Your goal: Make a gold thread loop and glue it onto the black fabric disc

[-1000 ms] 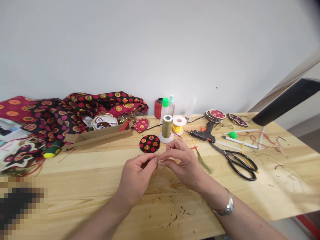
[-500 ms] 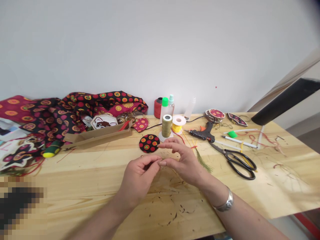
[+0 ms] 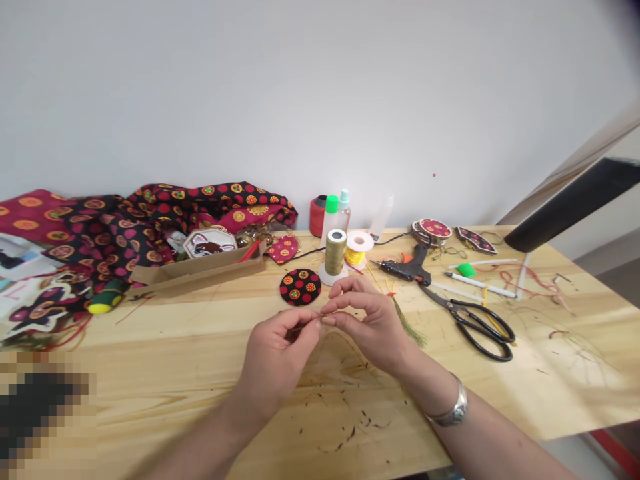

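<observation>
My left hand (image 3: pixel 281 347) and my right hand (image 3: pixel 369 323) meet fingertip to fingertip over the middle of the wooden table (image 3: pixel 165 373). Both pinch a thin olive-gold thread, mostly hidden by the fingers; a faint length trails under my right hand. Just beyond the fingertips lies a round black patterned fabric piece (image 3: pixel 300 287). Behind my right hand stand an olive thread spool (image 3: pixel 336 253) and a white spool of yellow cord (image 3: pixel 356 257). A green tassel (image 3: pixel 407 323) lies beside my right wrist.
Black-handled scissors (image 3: pixel 484 331) and a glue gun (image 3: pixel 407 270) lie to the right, near a white pen (image 3: pixel 483 285). Bottles (image 3: pixel 330 219) stand by the wall. On the left are a cardboard tray (image 3: pixel 200 270), patterned cloth (image 3: pixel 200 200) and a green-yellow object (image 3: pixel 107 297).
My right index finger has come down to the thumb, closing the pinch at the left fingertips. My left hand stays almost where it was. The view has shifted slightly.
</observation>
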Demonstrator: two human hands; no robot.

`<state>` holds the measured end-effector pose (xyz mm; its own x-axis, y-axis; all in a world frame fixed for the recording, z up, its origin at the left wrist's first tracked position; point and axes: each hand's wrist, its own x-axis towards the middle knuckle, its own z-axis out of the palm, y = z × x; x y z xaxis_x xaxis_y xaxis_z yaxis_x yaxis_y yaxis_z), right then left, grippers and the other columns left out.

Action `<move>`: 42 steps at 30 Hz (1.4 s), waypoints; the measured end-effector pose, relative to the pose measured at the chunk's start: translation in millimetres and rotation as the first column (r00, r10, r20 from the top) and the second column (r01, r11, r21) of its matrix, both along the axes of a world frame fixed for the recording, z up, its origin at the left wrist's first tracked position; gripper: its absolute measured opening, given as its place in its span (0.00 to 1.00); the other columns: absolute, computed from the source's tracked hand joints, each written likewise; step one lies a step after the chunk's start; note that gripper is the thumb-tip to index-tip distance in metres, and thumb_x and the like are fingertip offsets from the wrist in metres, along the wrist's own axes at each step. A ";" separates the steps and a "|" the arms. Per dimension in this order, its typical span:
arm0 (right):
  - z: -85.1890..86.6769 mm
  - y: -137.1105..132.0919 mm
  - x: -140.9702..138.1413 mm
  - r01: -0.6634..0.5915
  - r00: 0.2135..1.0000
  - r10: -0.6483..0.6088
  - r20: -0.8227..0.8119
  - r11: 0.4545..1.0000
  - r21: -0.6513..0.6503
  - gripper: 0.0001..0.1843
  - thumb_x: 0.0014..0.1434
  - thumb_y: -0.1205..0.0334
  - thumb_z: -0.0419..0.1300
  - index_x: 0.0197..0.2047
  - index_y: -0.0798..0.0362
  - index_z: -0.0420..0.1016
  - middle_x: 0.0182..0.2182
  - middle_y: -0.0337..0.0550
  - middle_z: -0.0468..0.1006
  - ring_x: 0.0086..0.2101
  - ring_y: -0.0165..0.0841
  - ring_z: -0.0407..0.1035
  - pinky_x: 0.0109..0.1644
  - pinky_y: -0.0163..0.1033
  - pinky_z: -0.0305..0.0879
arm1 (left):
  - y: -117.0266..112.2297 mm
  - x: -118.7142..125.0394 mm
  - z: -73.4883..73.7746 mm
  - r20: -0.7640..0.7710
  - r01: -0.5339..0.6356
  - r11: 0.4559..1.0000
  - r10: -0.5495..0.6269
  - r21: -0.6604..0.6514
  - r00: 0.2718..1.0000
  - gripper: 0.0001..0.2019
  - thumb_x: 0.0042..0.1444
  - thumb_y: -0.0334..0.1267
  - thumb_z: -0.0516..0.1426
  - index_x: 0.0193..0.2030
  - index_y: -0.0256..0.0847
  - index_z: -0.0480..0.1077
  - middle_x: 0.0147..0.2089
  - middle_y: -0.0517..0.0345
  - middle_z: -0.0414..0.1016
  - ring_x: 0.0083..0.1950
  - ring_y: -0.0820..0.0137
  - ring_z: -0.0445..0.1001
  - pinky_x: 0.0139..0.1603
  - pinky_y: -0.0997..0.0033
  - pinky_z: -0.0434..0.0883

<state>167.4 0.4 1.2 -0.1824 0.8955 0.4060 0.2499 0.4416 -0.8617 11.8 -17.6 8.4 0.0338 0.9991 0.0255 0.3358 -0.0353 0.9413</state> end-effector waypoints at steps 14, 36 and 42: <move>1.7 -4.4 -1.6 0.027 0.983 -0.070 0.170 0.969 0.245 0.06 0.56 0.69 0.59 0.33 0.51 0.77 0.28 0.40 0.71 0.34 0.31 0.65 0.39 0.39 0.64 | -2.3 -0.2 -4.4 -0.155 -0.057 0.969 0.096 0.239 0.983 0.06 0.50 0.34 0.56 0.27 0.40 0.74 0.23 0.64 0.73 0.22 0.76 0.66 0.23 0.79 0.64; 4.0 -4.3 -3.2 0.050 0.999 -0.047 0.019 0.974 -0.221 0.04 0.52 0.64 0.61 0.28 0.54 0.76 0.27 0.38 0.75 0.31 0.29 0.68 0.38 0.36 0.64 | -1.1 -3.1 -9.9 -0.335 0.052 0.792 0.196 0.608 0.921 0.04 0.52 0.28 0.57 0.31 0.38 0.72 0.25 0.62 0.74 0.24 0.77 0.69 0.29 0.78 0.66; 5.5 -4.2 -3.2 0.038 0.999 -0.037 0.009 0.960 -0.278 0.05 0.52 0.64 0.60 0.27 0.55 0.75 0.26 0.38 0.75 0.30 0.28 0.68 0.36 0.34 0.64 | -1.1 -4.7 -12.4 -0.355 0.077 0.760 0.209 0.646 0.911 0.04 0.52 0.28 0.57 0.33 0.38 0.72 0.27 0.60 0.75 0.26 0.75 0.72 0.30 0.77 0.67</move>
<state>164.2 -3.9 6.8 -0.1477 0.9792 0.1394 0.2652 0.1750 -0.9482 7.1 -18.7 -4.0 0.1182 0.7505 0.6502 0.6839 -0.5363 0.4947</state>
